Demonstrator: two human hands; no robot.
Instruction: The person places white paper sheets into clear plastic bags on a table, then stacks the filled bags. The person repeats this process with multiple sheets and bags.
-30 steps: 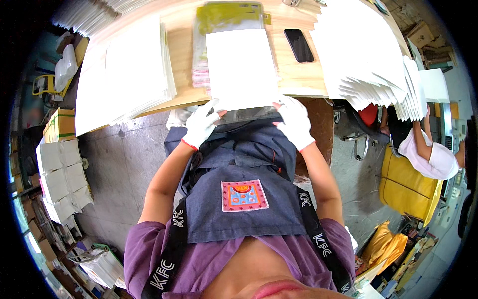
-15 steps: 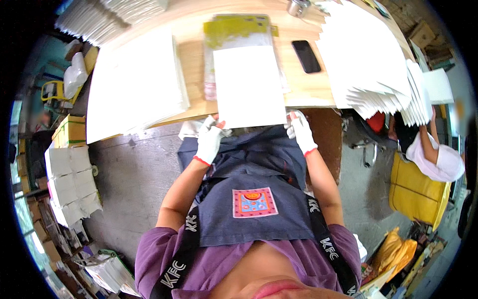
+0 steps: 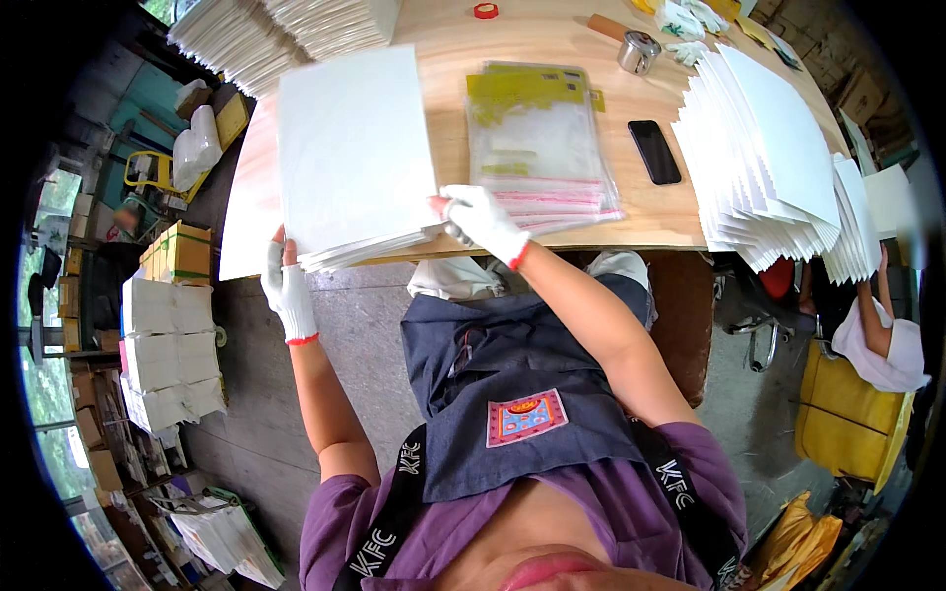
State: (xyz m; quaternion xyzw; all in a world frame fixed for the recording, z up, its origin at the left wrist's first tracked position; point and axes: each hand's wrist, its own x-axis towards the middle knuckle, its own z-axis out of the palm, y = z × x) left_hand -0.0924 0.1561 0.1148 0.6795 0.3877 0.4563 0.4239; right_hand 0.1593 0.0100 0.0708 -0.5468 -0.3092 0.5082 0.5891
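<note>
A white sheet (image 3: 355,148) lies over a white stack at the table's left, roughly lined up with it. At its lower left corner my left hand (image 3: 288,295), in a white glove with bare fingertips, pinches the edge. My right hand (image 3: 481,222), gloved the same way, reaches across and is closed on the lower right edge of the sheet. Right of the sheet sits a pile of clear plastic bags (image 3: 537,143) with olive-green printed tops and pink-red strips at their near ends. The sheets beneath are mostly covered.
A black phone (image 3: 655,153) and a metal cup (image 3: 639,53) are right of the bags. Fanned white sheets (image 3: 764,158) fill the table's right side, near another person's arm (image 3: 867,330). Tall paper stacks (image 3: 236,39) stand far left; a red tape roll (image 3: 486,11) lies at the back.
Both hands have carried the white sheet leftward, from over the plastic bags to the left stack. The bag pile is now uncovered. The view has shifted too.
</note>
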